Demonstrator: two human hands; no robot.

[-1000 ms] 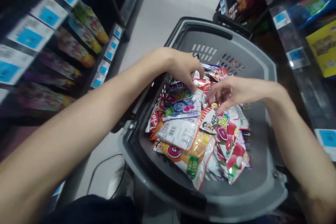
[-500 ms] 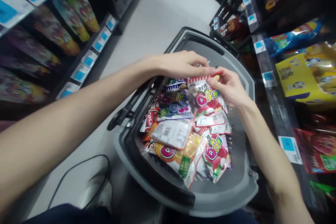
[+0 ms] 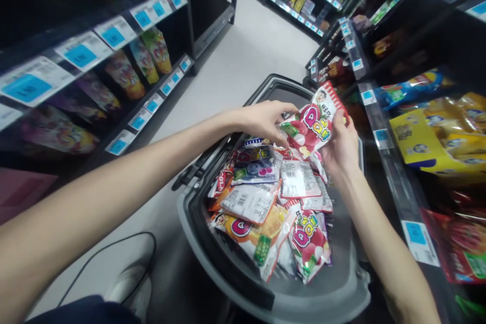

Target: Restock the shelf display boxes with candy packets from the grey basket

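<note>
A red and white candy bag [image 3: 315, 124] is held above a grey shopping basket [image 3: 273, 288]. My right hand [image 3: 341, 149] grips the bag's right edge from below. My left hand [image 3: 266, 119] pinches its lower left corner. Under them the basket holds several candy bags: a purple one [image 3: 256, 162], a white one with a barcode [image 3: 248, 201], an orange one [image 3: 258, 230] and another red one [image 3: 309, 238].
Dark shelves with blue price tags [image 3: 81, 53] and hanging snack bags [image 3: 125, 73] run along the left. Shelves on the right hold yellow packs [image 3: 429, 136] and red packs [image 3: 461, 243]. A pale floor aisle [image 3: 243, 61] leads ahead. My shoe [image 3: 129, 283] is at the lower left.
Both hands have lifted the red and white candy bag up out of the basket and tilted it toward the right. The view has swung up along the aisle.
</note>
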